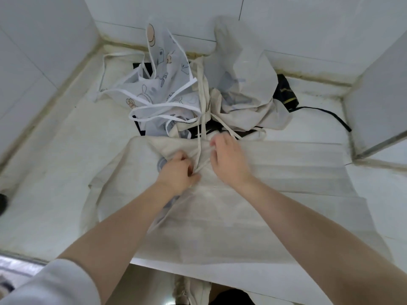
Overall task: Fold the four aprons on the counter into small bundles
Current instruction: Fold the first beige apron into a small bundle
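A cream apron (253, 194) lies spread flat on the white counter (48, 172), its lower edge hanging over the front. My left hand (176, 172) pinches the apron's cream strap (199, 146) near its top edge. My right hand (229, 159) rests on the cloth just to the right, fingers curled at the top edge. Behind them sits a heap: a translucent printed apron (163, 93) with white trim, a second cream apron (244, 84), and a black apron (286, 93) mostly buried beneath.
Tiled walls close the counter at the left, back and right. A black strap (330, 116) trails toward the right wall. A cream strap loop (105, 69) lies at the back left. The counter's front edge runs under my forearms.
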The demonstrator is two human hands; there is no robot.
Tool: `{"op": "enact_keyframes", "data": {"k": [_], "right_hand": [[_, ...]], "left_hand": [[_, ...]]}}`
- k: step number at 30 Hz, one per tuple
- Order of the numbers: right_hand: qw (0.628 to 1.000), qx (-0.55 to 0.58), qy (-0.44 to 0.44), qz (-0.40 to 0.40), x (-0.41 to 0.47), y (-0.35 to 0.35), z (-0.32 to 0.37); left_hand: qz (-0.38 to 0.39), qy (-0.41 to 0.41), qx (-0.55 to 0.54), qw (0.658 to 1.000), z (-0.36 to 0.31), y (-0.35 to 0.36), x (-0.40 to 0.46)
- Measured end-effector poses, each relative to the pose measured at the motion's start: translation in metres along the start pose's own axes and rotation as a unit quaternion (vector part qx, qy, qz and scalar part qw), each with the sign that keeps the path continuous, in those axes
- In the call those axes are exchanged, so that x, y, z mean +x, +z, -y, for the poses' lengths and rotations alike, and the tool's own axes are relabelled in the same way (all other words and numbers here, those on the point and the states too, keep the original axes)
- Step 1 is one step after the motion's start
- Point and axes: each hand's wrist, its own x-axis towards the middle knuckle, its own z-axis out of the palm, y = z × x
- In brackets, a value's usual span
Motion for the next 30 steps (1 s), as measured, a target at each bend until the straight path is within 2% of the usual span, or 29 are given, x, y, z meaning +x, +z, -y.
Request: {"op": "enact_keyframes", "data": {"k": [2,4,6,10,12,15,20,23,25,30], "right_hand": [[0.989,-0.065,-0.028,0.13,-0.02,0.003,-0.009],[0.955,-0.121,0.011,0.271,-0.028,0.003,-0.02],[0.944,-0.084,0.057,0.313,-0.027,0.001,-0.024],[0.961,-0.025,0.04,0.273,-0.026,0.007,-0.013],[0.966,0.003,0.046,0.254,-0.028,0.011,-0.006],[0.961,-0.017,0.048,0.273,-0.03,0.014,-0.001],[0.943,-0.024,0.06,0.327,-0.021,0.005,0.013],[0.934,0.067,0.072,0.342,-0.015,0.005,0.022],[0.936,0.116,0.097,0.317,-0.013,0.009,0.025],[0.917,0.237,0.23,0.222,-0.006,0.002,0.027]], "left_hand": [[0.014,-0.007,0.001,1.0,-0.002,-0.001,-0.001],[0.025,-0.003,0.007,1.0,-0.001,-0.001,-0.002],[0.025,0.017,0.007,1.0,0.003,0.001,-0.003],[-0.003,0.012,-0.041,0.999,0.008,0.001,-0.005],[-0.026,-0.028,-0.124,0.992,0.006,-0.005,-0.006],[-0.043,-0.084,-0.284,0.954,0.002,-0.017,-0.007],[-0.029,-0.061,-0.412,0.908,-0.006,-0.04,-0.013],[-0.018,-0.013,-0.371,0.929,-0.009,-0.053,-0.01],[-0.015,0.007,-0.337,0.941,-0.011,-0.057,-0.006],[-0.064,0.024,-0.379,0.923,-0.021,-0.061,0.0]]}}
